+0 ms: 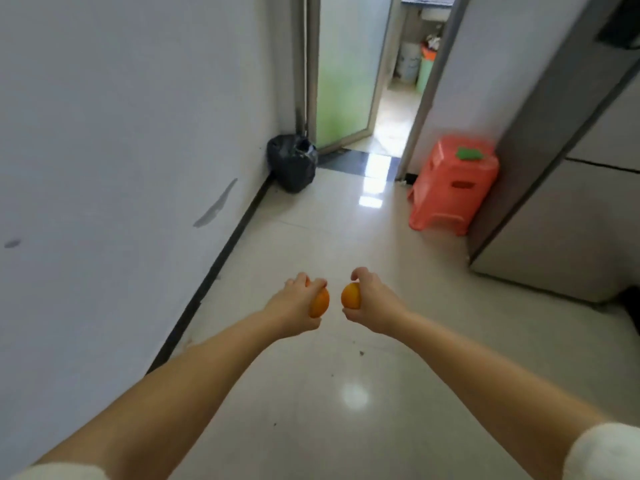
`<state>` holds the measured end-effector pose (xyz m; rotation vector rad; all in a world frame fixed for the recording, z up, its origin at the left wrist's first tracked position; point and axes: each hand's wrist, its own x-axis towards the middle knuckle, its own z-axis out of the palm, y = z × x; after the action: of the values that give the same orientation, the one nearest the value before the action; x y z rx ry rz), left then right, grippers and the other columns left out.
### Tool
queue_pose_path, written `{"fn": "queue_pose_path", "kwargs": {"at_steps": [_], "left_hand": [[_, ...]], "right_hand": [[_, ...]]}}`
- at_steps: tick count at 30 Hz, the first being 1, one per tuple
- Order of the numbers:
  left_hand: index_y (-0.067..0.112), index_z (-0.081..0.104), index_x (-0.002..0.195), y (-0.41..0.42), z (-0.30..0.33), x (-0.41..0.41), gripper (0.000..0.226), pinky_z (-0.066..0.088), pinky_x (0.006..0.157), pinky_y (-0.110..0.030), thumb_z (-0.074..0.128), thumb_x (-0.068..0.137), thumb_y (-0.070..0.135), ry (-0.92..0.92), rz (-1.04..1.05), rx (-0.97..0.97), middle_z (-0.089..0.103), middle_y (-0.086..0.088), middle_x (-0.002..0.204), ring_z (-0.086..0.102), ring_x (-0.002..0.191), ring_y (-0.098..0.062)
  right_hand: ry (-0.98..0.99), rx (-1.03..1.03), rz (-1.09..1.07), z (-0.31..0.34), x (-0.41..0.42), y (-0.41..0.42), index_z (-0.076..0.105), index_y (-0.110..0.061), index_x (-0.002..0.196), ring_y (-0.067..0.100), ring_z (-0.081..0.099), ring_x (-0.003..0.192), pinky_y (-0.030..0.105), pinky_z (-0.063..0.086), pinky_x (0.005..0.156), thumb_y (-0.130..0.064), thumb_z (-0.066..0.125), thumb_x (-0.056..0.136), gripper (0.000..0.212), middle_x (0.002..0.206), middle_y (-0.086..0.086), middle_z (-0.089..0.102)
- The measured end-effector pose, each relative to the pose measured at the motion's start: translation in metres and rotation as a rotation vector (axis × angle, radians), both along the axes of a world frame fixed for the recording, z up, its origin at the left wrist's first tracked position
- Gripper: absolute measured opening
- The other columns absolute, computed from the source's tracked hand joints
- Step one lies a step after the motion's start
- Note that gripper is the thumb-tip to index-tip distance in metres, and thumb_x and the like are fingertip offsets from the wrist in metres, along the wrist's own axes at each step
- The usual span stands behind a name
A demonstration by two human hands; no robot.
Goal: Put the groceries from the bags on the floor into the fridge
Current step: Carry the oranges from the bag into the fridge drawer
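Upper centre-left: crumpled black bin bag (292, 162) in wall corner. Centre frame: left hand (294, 306) grasps round left orange (319, 303); right hand (372, 303) grasps right orange (350, 296), above glossy tile floor (311, 393). Right: coral plastic stool (453, 187), grey fridge (568, 216).

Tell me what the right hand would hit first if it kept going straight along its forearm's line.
Probably the left hand and its orange: the right hand, gripping an orange, angles up and inward toward them across a small gap. Depth is unclear; it could pass them and reach the wall.
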<state>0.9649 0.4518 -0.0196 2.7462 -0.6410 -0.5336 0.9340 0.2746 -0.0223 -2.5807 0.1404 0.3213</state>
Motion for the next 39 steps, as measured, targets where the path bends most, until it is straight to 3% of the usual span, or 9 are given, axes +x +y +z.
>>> {"fn": "queue_pose_path", "kwargs": {"at_steps": [2,10,14,19,29,32,36,39], "left_hand": [[0.029,0.027,0.140,-0.077,0.009,0.008,0.072,0.049,0.094,-0.039,0.068,0.081,0.033,-0.031,-0.082,0.002,0.036,-0.006,0.135,0.044,0.118,-0.026],[0.028,0.031,0.134,-0.393,0.056,0.003,0.068,0.050,0.087,-0.040,0.067,0.077,0.033,-0.119,-0.448,-0.034,0.039,-0.007,0.128,0.045,0.113,-0.029],[0.026,0.030,0.136,-0.511,0.090,0.011,0.069,0.049,0.089,-0.044,0.067,0.078,0.032,-0.180,-0.581,-0.096,0.037,-0.008,0.128,0.045,0.114,-0.030],[0.026,0.029,0.138,-0.630,0.142,0.046,0.070,0.048,0.088,-0.041,0.066,0.080,0.035,-0.336,-0.710,-0.144,0.038,-0.008,0.127,0.043,0.117,-0.029],[0.026,0.032,0.133,-0.888,0.305,0.161,0.062,0.047,0.087,-0.045,0.065,0.081,0.033,-0.593,-0.834,-0.316,0.036,-0.009,0.125,0.043,0.113,-0.032],[0.023,0.034,0.132,-0.949,0.344,0.183,0.061,0.047,0.087,-0.046,0.066,0.081,0.032,-0.684,-0.851,-0.381,0.036,-0.011,0.125,0.043,0.113,-0.034],[0.023,0.032,0.136,-1.023,0.382,0.210,0.066,0.046,0.090,-0.047,0.066,0.080,0.032,-0.719,-0.820,-0.452,0.035,-0.012,0.128,0.042,0.117,-0.035],[0.023,0.034,0.135,-1.078,0.413,0.240,0.068,0.045,0.091,-0.045,0.068,0.077,0.032,-0.723,-0.739,-0.527,0.037,-0.013,0.128,0.043,0.117,-0.036]], "right_hand": [[-0.023,-0.017,-0.058,0.007,-0.015,-0.079,0.036,-0.027,0.131,0.027,0.052,0.103,0.037,0.049,0.083,-0.034,0.069,0.079,0.062,0.123,0.006,0.043],[-0.145,-0.109,-0.342,0.053,-0.081,-0.382,0.045,-0.021,0.118,0.023,0.044,0.104,0.032,0.041,0.088,-0.035,0.072,0.080,0.049,0.107,0.001,0.035],[-0.215,-0.152,-0.473,0.091,-0.090,-0.492,0.041,-0.023,0.121,0.022,0.044,0.107,0.032,0.042,0.088,-0.041,0.069,0.082,0.052,0.117,0.004,0.038],[-0.354,-0.072,-0.605,0.149,-0.062,-0.601,0.039,-0.026,0.122,0.023,0.047,0.104,0.032,0.043,0.087,-0.041,0.070,0.081,0.053,0.121,0.007,0.042],[-0.627,-0.219,-0.733,0.299,0.027,-0.819,0.041,-0.024,0.127,0.025,0.049,0.105,0.031,0.041,0.085,-0.036,0.072,0.080,0.057,0.120,0.008,0.045],[-0.746,-0.098,-0.781,0.335,0.045,-0.870,0.041,-0.024,0.131,0.024,0.052,0.100,0.036,0.048,0.086,-0.033,0.072,0.082,0.059,0.114,0.005,0.042],[-0.923,0.151,-0.797,0.369,0.084,-0.928,0.044,-0.018,0.125,0.020,0.054,0.092,0.035,0.053,0.075,-0.029,0.066,0.087,0.046,0.107,0.004,0.049],[-0.972,0.283,-0.745,0.398,0.126,-0.985,0.044,-0.020,0.122,0.019,0.054,0.095,0.040,0.054,0.081,-0.032,0.065,0.087,0.042,0.100,-0.003,0.049]]}}
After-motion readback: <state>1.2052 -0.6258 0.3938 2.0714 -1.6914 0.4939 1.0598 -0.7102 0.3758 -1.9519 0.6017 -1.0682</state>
